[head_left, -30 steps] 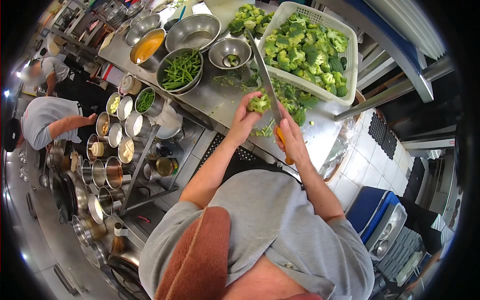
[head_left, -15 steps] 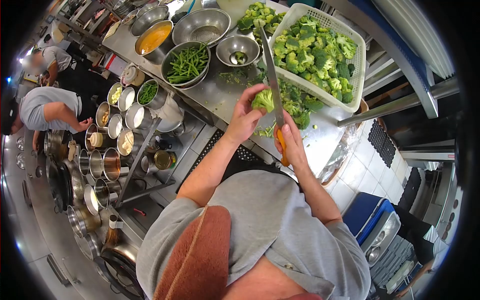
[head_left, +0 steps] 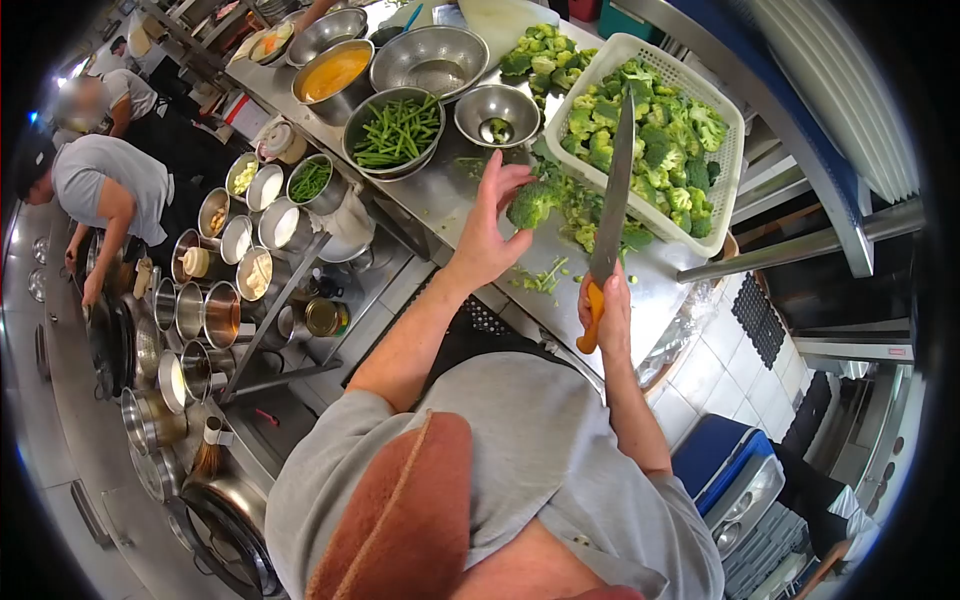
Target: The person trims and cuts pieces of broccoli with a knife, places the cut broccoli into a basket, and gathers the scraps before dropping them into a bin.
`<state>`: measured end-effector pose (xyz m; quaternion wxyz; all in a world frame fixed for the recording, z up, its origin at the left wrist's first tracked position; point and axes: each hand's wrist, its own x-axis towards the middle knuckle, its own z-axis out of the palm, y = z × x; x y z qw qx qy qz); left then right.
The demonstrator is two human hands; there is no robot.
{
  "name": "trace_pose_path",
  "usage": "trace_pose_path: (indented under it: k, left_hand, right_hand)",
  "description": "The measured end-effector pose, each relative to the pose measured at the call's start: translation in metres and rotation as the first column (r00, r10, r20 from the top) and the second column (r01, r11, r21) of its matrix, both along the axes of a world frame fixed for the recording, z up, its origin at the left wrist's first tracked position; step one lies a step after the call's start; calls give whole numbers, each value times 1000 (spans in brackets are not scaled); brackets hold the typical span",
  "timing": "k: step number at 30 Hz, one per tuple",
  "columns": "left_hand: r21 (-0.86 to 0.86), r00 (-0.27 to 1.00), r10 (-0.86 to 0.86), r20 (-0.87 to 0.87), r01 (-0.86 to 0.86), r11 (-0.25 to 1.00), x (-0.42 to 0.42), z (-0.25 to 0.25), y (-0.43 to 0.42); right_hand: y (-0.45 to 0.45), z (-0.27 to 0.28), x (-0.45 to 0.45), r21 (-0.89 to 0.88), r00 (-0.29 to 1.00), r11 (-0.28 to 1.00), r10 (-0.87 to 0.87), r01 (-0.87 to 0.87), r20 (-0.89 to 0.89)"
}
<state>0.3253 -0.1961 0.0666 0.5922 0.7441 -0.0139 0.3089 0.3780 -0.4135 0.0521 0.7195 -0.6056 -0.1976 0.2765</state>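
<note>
Broccoli (head_left: 535, 204) is beside the opened left hand (head_left: 487, 236), knife (head_left: 613, 205) now apart

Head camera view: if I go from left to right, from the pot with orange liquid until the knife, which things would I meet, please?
Pot of orange liquid, bowl of green beans, left hand, piece of broccoli, knife in the right hand.

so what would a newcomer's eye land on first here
Probably the long knife in the right hand, its blade overlapping the white crate of broccoli in this view. Next, the bright orange contents of a metal pot toward the left of the counter, just beyond a bowl of green beans.
</note>
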Motion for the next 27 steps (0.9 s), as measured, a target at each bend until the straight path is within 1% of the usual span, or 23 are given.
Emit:
trace_pose_path:
  k: [2,3,4,5,6,7,8,9,11,12,13,14,15,17,18,19,20,21,23,24,26,27]
  left_hand:
    - [-3,993,106,54,-106,994,2,-1,-1]
    - [1,993,108,55,-109,994,1,-1,-1]
    - [-217,999,35,-31,-41,975,1,-2,0]
    - [-428,994,-54,-98,7,904,2,-3,1]
    - [-424,994,-49,-98,3,906,4,-12,4]
    - [-798,985,-168,-35,74,599,8,-22,7]
    - [-982,967,-242,79,117,148,10,-32,10]
    - [-982,968,-239,79,117,150,9,-32,11]
    - [-995,930,-365,51,77,57,8,-33,8]
    - [-996,927,-372,49,74,53,6,-31,6]
    - [-994,915,-395,84,105,33,5,-27,3]
    - [-991,901,-418,118,136,13,3,-23,1]
    - [-991,896,-430,116,134,11,2,-20,-1]
    - [-955,881,-444,162,254,156,-2,-17,-3]
    - [-955,877,-453,161,253,151,-2,-19,-2]
    - [-934,862,-468,192,307,182,-2,-23,-1]
    - [-909,847,-482,223,359,211,-3,-26,0]
    - [-910,847,-482,223,358,208,-4,-25,1]
    - [-903,834,-528,161,340,261,-5,-22,3]
    - [-905,836,-523,163,338,258,-6,-15,0]
    - [-880,932,-358,48,209,427,-6,2,-7]
    - [-882,934,-353,51,208,422,-6,1,-6]
  right_hand:
    - [0,0,-2,-6,1000,1000,-8,8,-1]
    - [-2,-3,-1,-22,1000,1000,5,-5,7]
    - [-3,-4,-1,-38,1000,999,20,-19,15]
    - [-2,-4,-1,-32,1000,999,24,-23,17]
    - [-2,-3,-3,-49,1000,999,16,-15,14]
    - [-2,-2,-4,-68,1000,998,9,-8,10]
    - [-1,-2,-4,-66,1000,998,14,-13,10]
    - [-1,-1,-5,-69,1000,997,22,-22,1]
    - [0,3,-4,-73,1000,997,24,-25,-10]
    - [3,9,-4,-118,999,992,41,-44,-24]
    - [4,14,-5,-164,998,985,55,-61,-41]
    - [7,19,-5,-166,998,985,44,-50,-45]
    - [11,25,-5,-147,997,987,57,-63,-41]
    - [17,36,-6,-129,997,990,58,-63,-42]
    - [20,41,-6,-73,995,993,96,-97,-28]
    - [22,44,-5,-19,991,991,135,-135,-11]
    - [24,44,-4,-10,988,988,152,-152,-2]
    - [25,44,-4,-12,989,988,151,-151,-3]
    - [28,45,-5,-27,982,982,187,-186,18]
    - [28,44,-5,-31,981,981,192,-191,16]
    - [27,42,-7,-44,984,984,174,-173,20]
    - [27,42,-7,-50,984,983,180,-178,20]
